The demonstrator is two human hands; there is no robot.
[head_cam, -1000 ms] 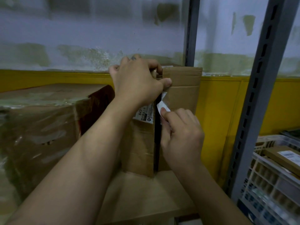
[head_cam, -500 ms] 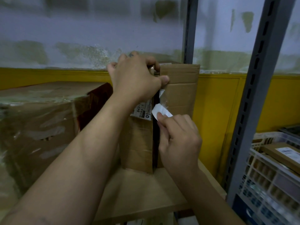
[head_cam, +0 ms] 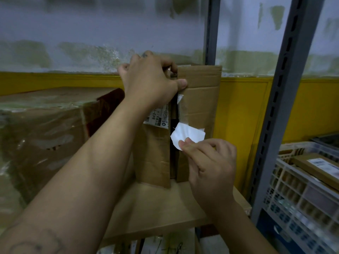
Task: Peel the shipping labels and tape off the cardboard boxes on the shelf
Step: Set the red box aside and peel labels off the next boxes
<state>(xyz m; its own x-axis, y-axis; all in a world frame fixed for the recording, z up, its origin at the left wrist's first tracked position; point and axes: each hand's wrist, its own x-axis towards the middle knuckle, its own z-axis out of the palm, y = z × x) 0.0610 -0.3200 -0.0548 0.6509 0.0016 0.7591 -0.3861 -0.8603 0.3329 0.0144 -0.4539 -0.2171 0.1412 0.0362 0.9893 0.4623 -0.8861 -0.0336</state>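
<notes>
Label [head_cam: 189, 137] | farther off box [head_cam: 200, 99] | right hand [head_cam: 212, 165] pinching | left hand [head_cam: 148, 85] unmoved

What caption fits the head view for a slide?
Left hand grips the top of an upright cardboard box on the shelf; right hand pinches a white label piece at its front.

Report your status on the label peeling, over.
Left hand grips cardboard box top. Right hand pinches white label piece, lifted off the box. Printed label not yet peeled. Nothing in the way.
</notes>
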